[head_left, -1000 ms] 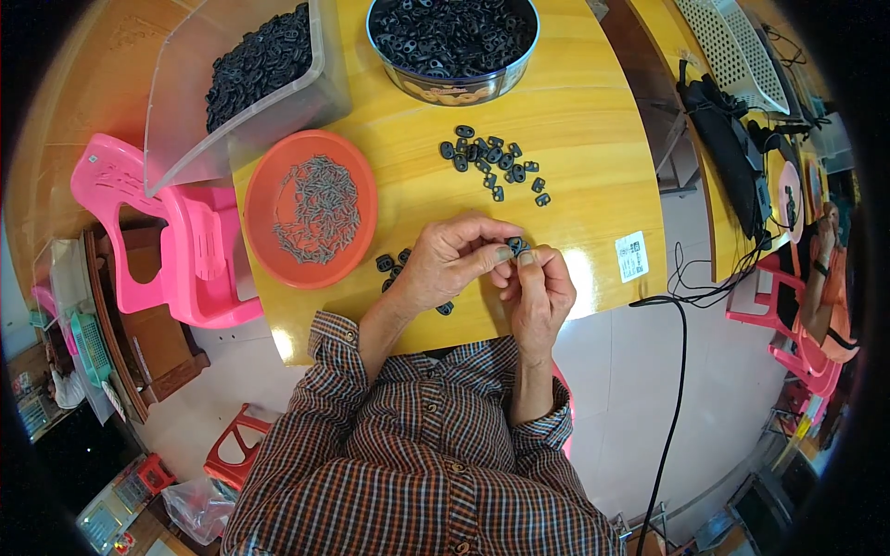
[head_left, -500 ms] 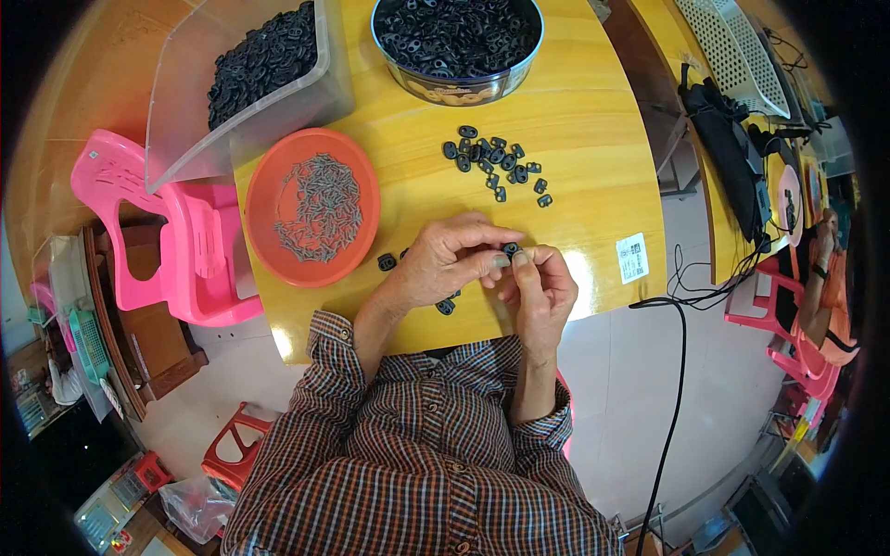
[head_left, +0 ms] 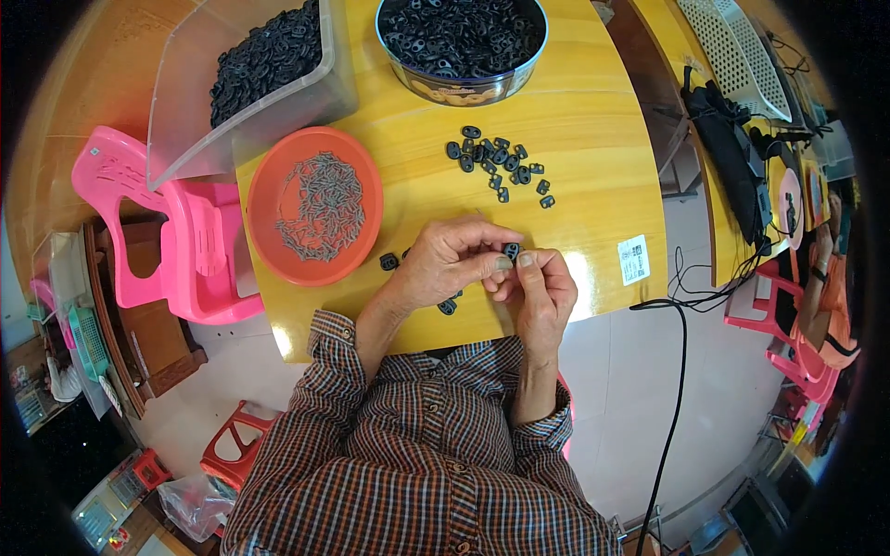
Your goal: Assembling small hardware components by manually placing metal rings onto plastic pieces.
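Yellow wooden counter [head_left: 593, 102], head view, seen from above; tiled floor beyond its near edge.

Item 1: left hand [head_left: 454, 264], fingers curled, thumb and forefinger pinched on a small black clip [head_left: 511, 250], held just above the counter near its near edge.

Item 2: right hand [head_left: 542, 296], fingers bent inward, fingertips [head_left: 525, 261] meeting the same clip from the other side; both hands touch each other at the clip.

Item 3: loose black pieces [head_left: 448, 305], a few lying on the counter under and just beside the left hand, close to the near edge.

Item 4: scattered group of black clips [head_left: 498, 167], mid-counter, well apart from the hands.

Item 5: round orange dish [head_left: 264, 199], toward the left edge, holding a heap of small grey metal pins [head_left: 320, 206].

Item 6: round metal tin [head_left: 461, 88], at the far edge, filled with black clips.

Item 7: clear plastic bin [head_left: 190, 144], at the far left corner, partly overhanging, holding more black clips.

Item 8: white sticker [head_left: 633, 259], near the right near corner.

Item 9: pink plastic chair [head_left: 139, 232], beside the left edge, on the floor.

Item 10: black cable [head_left: 681, 371], trailing off the right edge to the floor.
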`<state>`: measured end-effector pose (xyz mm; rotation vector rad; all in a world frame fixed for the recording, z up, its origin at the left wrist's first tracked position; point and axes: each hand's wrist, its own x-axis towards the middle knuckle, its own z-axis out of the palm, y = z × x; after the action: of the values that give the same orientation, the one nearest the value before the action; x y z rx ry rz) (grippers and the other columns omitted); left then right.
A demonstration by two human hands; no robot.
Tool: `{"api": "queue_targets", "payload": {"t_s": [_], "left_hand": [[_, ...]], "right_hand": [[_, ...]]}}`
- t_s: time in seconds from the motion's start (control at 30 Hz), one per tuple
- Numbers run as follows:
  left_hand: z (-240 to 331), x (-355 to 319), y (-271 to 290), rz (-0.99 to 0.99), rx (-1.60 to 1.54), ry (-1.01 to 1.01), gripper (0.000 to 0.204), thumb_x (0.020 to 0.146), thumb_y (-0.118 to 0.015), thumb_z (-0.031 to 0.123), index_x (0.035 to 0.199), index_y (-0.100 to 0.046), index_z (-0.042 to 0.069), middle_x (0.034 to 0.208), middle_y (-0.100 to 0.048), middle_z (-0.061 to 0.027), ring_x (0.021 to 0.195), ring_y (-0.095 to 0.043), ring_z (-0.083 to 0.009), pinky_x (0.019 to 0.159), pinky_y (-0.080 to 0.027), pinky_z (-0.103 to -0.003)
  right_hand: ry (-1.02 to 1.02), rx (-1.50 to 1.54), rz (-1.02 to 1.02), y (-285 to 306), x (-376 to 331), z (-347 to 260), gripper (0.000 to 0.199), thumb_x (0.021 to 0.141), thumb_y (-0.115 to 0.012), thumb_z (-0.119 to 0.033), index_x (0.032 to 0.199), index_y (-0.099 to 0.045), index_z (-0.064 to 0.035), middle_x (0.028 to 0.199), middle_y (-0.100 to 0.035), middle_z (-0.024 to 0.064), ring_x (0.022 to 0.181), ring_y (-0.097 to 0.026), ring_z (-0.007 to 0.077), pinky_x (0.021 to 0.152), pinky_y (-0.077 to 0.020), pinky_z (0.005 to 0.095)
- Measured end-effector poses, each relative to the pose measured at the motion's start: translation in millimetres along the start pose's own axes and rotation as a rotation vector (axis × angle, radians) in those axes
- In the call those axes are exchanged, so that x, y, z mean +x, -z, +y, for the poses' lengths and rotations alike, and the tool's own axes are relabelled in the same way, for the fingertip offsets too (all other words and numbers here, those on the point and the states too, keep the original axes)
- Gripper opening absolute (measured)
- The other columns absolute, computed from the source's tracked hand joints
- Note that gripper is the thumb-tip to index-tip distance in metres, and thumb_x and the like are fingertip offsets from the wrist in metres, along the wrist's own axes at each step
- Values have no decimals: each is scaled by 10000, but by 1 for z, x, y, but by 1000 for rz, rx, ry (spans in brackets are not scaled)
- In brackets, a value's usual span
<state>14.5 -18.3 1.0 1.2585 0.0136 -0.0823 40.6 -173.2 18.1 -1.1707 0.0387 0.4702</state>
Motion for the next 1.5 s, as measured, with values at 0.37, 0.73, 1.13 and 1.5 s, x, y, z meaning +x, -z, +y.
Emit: {"api": "queue_targets", "payload": {"t_s": [0.37, 0.73, 1.13, 1.5], "left_hand": [[-2, 0, -1, 26, -69, 13, 275, 878, -558, -66, 1148, -594, -22, 836, -605, -34, 734, -593, -80, 648, -495, -218], [3, 1, 2, 4, 45, -30, 279, 873, -565, -66, 1146, -598, -21, 878, -596, -41, 754, -612, -89, 670, -507, -215], [7, 2, 2, -6, 104, -46, 289, 866, -582, -54, 1148, -613, 1, 830, -570, -25, 743, -615, -82, 652, -514, -205], [5, 3, 3, 16, 242, -104, 280, 843, -622, -31, 1116, -644, 25, 838, -563, -15, 696, -594, -66, 610, -496, -188]], "right_hand": [[40, -48, 14, -2, 0, 0, 151, 962, -495, -110, 866, -500, 7, 752, -637, 118, 614, -575, 121, 569, -484, 232], [53, -86, 12, -1, 0, 0, 132, 955, -506, -94, 868, -501, 5, 739, -633, 99, 616, -576, 104, 572, -481, 219], [19, -102, 43, -5, -1, -4, 134, 952, -520, -103, 877, -515, 8, 724, -633, 88, 592, -566, 90, 543, -466, 203], [28, -119, 71, -5, -2, -2, 128, 937, -547, -97, 870, -521, 8, 706, -611, 68, 550, -532, 78, 505, -441, 210]]}}
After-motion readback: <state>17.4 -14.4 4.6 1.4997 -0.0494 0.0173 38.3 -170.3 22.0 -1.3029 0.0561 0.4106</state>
